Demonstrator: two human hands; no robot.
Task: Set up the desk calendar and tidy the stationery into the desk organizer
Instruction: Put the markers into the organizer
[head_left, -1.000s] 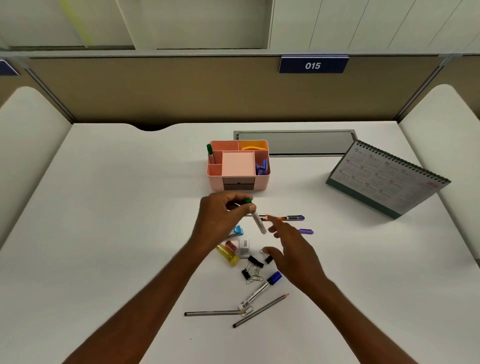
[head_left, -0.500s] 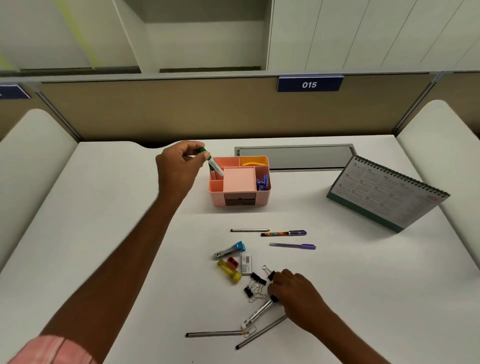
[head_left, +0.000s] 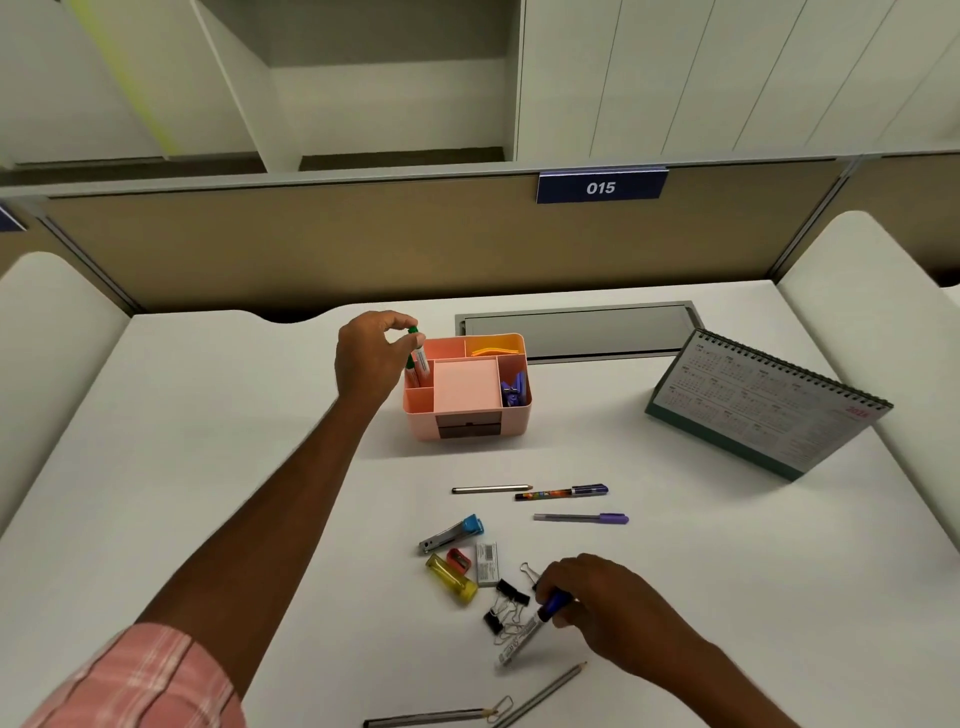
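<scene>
Left hand (head_left: 371, 358) pinches green marker (head_left: 418, 349) by its cap, lower end inside the far-left compartment of the pink organizer (head_left: 467, 423); right hand (head_left: 610, 605) pinches the blue cap end of a white marker (head_left: 522, 642) lying on the table (head_left: 208, 441); binder clips (head_left: 506, 605) crowd just left of it; calendar (head_left: 769, 410) stands far right; since the earlier frame the green marker has sunk deeper and stands more upright.
</scene>
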